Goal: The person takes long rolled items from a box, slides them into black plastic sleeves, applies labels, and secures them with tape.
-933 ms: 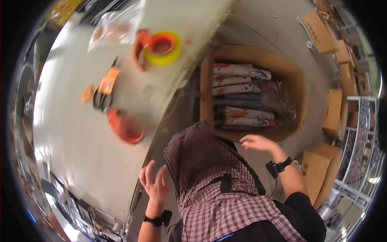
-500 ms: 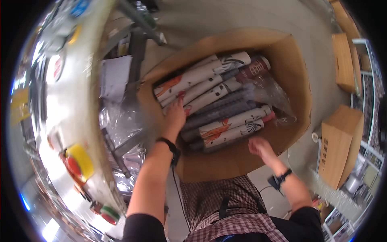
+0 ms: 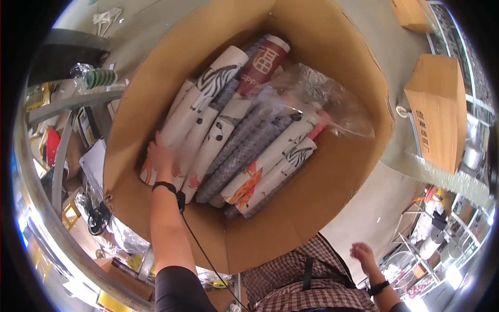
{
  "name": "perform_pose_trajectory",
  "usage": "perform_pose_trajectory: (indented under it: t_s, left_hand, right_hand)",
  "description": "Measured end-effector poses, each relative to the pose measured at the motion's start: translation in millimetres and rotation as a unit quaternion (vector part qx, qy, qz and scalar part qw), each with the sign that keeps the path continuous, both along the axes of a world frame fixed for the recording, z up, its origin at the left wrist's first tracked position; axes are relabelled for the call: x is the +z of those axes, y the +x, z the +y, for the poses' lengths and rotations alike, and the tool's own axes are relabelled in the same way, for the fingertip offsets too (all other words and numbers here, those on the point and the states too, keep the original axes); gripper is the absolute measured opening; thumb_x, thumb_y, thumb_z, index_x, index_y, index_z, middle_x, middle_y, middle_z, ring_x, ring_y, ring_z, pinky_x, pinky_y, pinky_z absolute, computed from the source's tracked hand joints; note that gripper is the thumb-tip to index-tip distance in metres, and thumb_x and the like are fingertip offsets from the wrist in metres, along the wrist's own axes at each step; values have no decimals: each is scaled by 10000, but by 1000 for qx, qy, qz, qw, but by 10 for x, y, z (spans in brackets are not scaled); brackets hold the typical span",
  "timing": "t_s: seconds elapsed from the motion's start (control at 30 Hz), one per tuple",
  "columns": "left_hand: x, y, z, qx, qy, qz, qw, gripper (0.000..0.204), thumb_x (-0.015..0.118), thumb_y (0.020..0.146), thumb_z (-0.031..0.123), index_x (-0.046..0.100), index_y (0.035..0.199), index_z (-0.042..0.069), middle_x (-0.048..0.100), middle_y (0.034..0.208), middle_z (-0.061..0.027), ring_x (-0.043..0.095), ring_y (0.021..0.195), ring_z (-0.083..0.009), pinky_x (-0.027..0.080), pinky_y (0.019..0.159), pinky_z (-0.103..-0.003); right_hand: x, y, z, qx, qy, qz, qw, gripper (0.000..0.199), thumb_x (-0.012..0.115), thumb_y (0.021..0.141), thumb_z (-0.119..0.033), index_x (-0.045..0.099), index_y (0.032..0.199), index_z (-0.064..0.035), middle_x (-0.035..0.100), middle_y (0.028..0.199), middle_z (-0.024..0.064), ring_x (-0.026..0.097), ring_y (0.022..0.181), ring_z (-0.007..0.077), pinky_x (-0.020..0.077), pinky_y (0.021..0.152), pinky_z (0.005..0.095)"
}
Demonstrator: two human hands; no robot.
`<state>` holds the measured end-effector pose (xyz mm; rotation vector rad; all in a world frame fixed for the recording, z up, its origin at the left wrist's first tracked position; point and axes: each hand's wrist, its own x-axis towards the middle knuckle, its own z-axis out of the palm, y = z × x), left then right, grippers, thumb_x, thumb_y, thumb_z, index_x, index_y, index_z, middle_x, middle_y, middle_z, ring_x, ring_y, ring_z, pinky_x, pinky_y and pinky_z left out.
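Your left hand (image 3: pixel 160 156) reached down into the large open cardboard box (image 3: pixel 332 78) and lay on the white printed rolls (image 3: pixel 195 112) at the left side of the stack; the hand was motion-blurred, so whether its fingers were closed round a roll or only resting on it could not be told. A black band sat on that wrist, with a thin black cord running back along the forearm. Your right hand (image 3: pixel 362 253) was well apart from the box, low at the right, fingers loosely spread and holding nothing; it too carried a black wrist band.

The box held long paper-wrapped rolls lying side by side on a diagonal. White rolls with black striped prints lay at the upper left. Grey patterned rolls (image 3: pixel 244 151) ran through the middle. White rolls with orange figures (image 3: pixel 244 190) lay at the lower end. One dark red roll (image 3: pixel 264 65) with a large pale sign on it stood at the top. A crumpled clear plastic bag (image 3: pixel 317 99) covered the upper right ends of the rolls, hiding what lay beneath it.

Outside the box, a closed brown carton (image 3: pixel 434 112) with dark print on its side stood at the right. At the left, shelving (image 3: pixel 57 156) and small items were bent and blurred by the lens rim and could not be identified.
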<state>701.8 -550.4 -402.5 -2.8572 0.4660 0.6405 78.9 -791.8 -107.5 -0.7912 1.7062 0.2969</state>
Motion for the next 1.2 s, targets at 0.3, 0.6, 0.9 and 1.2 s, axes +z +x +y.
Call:
perform_pose_trajectory:
  t_s: [0.3,0.6,0.9,1.2]
  left_hand:
    - [908,-956,439,139,-309,228,913,598,704,648,128,454,1176,1,575,1066,-154,577,946,-247,469,817,-352]
    - [3779,-3596,1405,324,-569,528,541,776,695,731,354,335,1298,-35,470,1236,-114,440,1140,-196,340,979,-328]
    - [5096,-5921,3349,378,-737,228,511,982,630,763,508,90,1403,-4,243,1405,-180,227,1311,-249,198,1064,-381]
    - [5210,-7098,4114,493,-594,-20,635,609,599,843,319,350,1344,79,503,1200,-163,556,1001,-226,472,815,-327]
  right_hand:
    - [-318,1896,237,172,82,-348,918,290,528,900,-210,515,1121,-22,580,988,73,553,921,156,441,834,302]
    - [281,2148,1947,33,359,-478,801,517,576,859,-353,397,1241,-54,536,1140,89,528,1041,165,454,848,324]
    - [1542,1684,4042,359,364,-612,604,768,737,718,-353,318,1271,-22,502,1129,100,534,1017,208,464,856,343]
    - [1909,1737,6348,613,152,-629,452,709,632,805,-147,213,1372,-69,429,1224,141,453,1114,208,404,917,352]
